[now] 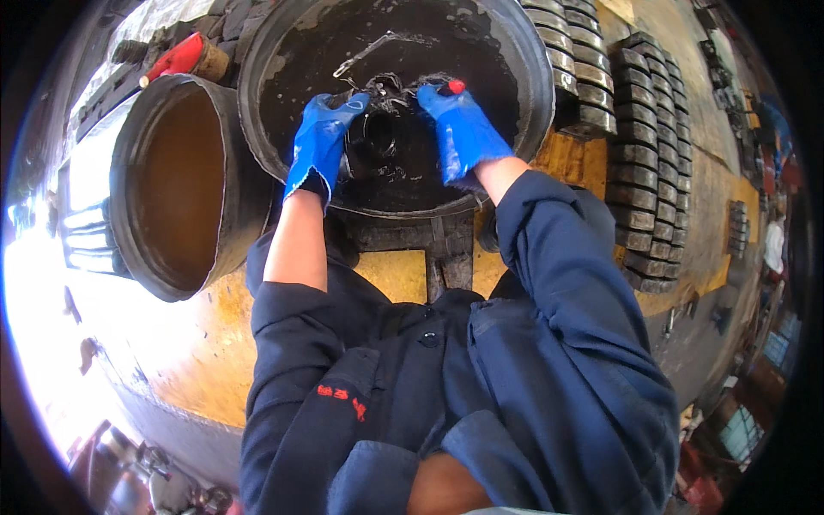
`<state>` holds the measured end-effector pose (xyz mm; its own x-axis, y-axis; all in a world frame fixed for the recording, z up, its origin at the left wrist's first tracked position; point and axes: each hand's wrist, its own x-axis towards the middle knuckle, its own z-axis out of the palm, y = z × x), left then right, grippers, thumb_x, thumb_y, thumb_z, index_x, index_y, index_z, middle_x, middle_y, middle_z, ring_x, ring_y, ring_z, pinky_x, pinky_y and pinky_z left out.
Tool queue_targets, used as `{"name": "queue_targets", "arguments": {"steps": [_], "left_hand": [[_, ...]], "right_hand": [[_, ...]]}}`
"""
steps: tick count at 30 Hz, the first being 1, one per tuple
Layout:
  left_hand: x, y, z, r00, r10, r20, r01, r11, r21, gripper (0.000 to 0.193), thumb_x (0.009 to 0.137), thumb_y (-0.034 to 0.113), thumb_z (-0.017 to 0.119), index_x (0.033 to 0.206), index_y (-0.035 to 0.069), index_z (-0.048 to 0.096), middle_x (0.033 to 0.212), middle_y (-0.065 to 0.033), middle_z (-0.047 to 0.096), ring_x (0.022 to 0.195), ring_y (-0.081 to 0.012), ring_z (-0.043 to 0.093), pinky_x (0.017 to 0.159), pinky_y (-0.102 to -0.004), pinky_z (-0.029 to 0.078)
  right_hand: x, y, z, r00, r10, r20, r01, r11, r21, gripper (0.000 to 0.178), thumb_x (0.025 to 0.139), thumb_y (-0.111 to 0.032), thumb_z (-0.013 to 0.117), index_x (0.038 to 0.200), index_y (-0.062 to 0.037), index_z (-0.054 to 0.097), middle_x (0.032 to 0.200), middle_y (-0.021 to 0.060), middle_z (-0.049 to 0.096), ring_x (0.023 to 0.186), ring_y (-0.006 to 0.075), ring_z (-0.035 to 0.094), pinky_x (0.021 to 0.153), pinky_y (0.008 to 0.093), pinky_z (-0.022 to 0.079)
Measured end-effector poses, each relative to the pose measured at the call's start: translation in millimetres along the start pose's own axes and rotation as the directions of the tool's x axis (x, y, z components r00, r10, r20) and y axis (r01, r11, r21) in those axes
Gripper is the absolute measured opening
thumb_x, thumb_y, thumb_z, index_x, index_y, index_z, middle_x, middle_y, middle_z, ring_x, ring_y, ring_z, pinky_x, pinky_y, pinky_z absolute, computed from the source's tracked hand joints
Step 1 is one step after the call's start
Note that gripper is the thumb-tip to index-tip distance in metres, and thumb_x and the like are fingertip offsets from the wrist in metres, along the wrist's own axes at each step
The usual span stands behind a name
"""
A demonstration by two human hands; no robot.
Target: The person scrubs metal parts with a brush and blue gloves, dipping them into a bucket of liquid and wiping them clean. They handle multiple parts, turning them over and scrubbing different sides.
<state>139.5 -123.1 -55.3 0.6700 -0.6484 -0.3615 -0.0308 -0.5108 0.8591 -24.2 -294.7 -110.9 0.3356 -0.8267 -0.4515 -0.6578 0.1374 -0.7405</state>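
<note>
Both my hands, in blue rubber gloves, reach into a wide round tub (pixel 251 94) of dark liquid. My left hand (pixel 330 129) has its fingers curled at the left side of a dark, wet, glistening part (pixel 388 89). Across from it, my right hand (pixel 463 124) is closed near the part's right side, with a small red end (pixel 456 87) showing by the thumb. The rest of that red-ended thing is hidden by the glove and the liquid. The part's lower portion is lost in the dark liquid, so its kind cannot be made out.
A second tub (pixel 225 172) holding brownish liquid stands to the left. Behind it lies a red object (pixel 176 58) beside a brown, cup-like piece. Stacked rows of dark, ribbed metal blocks (pixel 639 154) stand to the right on a worn yellow surface (pixel 202 352).
</note>
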Motion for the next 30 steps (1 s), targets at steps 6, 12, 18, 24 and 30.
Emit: {"name": "queue_targets", "arguments": {"steps": [6, 12, 18, 24, 30], "left_hand": [[3.7, 10.7, 9.4, 1.0, 0.028, 0.001, -0.028, 0.992, 0.127, 0.078, 0.092, 0.045, 0.079, 0.145, -0.006, 0.055, 0.134, -0.0187, 0.068, 0.12, -0.0243, 0.065, 0.106, -0.0345, 0.049], [12.8, 5.9, 30.4, 0.967, 0.089, 0.24, -0.013, 0.953, -0.303, 0.068, 0.092, 0.034, 0.082, 0.138, -0.009, 0.055, 0.12, -0.0153, 0.072, 0.106, -0.0205, 0.067, 0.095, -0.0312, 0.053], [6.5, 12.9, 72.9, 0.994, 0.064, 0.089, -0.067, 0.997, 0.032, 0.074, 0.085, 0.041, 0.088, 0.139, 0.0, 0.057, 0.12, -0.0184, 0.073, 0.109, -0.0239, 0.068, 0.096, -0.0376, 0.055], [-10.6, 19.3, 87.1, 0.997, 0.043, 0.064, -0.061, 0.95, 0.308, 0.084, 0.074, 0.05, 0.093, 0.139, 0.009, 0.061, 0.125, -0.0203, 0.075, 0.115, -0.0308, 0.072, 0.1, -0.0398, 0.055], [-13.2, 32.3, 103.0, 0.991, 0.036, 0.129, -0.084, 0.914, 0.398, 0.078, 0.081, 0.05, 0.087, 0.143, 0.011, 0.061, 0.134, -0.0197, 0.071, 0.125, -0.0338, 0.068, 0.106, -0.0426, 0.054]], "right_hand": [[-34.4, 21.1, -0.4, 0.995, 0.097, 0.019, -0.098, 0.993, 0.072, 0.045, 0.092, -0.043, 0.074, 0.111, -0.0011, 0.076, 0.103, 0.011, 0.079, 0.096, 0.0227, 0.074, 0.09, 0.0384, 0.056], [-44.6, 29.6, -26.5, 0.96, 0.078, 0.27, -0.105, 0.991, 0.087, 0.047, 0.093, -0.04, 0.07, 0.11, 0.0033, 0.074, 0.094, 0.017, 0.076, 0.087, 0.0252, 0.072, 0.081, 0.0391, 0.056], [-28.4, 50.9, -32.3, 0.94, 0.319, 0.122, -0.342, 0.87, 0.356, 0.039, 0.097, -0.034, 0.072, 0.12, -0.0024, 0.076, 0.102, 0.0138, 0.079, 0.095, 0.0251, 0.076, 0.085, 0.0378, 0.059], [-40.4, 44.6, 1.0, 0.974, 0.022, 0.226, -0.118, 0.899, 0.422, 0.05, 0.102, -0.049, 0.06, 0.111, -0.0029, 0.076, 0.1, 0.0144, 0.076, 0.089, 0.0261, 0.07, 0.081, 0.0415, 0.055], [-17.6, 61.0, 18.6, 0.935, 0.159, 0.317, -0.349, 0.574, 0.741, 0.049, 0.097, -0.051, 0.067, 0.109, -0.0038, 0.076, 0.097, 0.0125, 0.076, 0.088, 0.0279, 0.071, 0.081, 0.0436, 0.056]]}}
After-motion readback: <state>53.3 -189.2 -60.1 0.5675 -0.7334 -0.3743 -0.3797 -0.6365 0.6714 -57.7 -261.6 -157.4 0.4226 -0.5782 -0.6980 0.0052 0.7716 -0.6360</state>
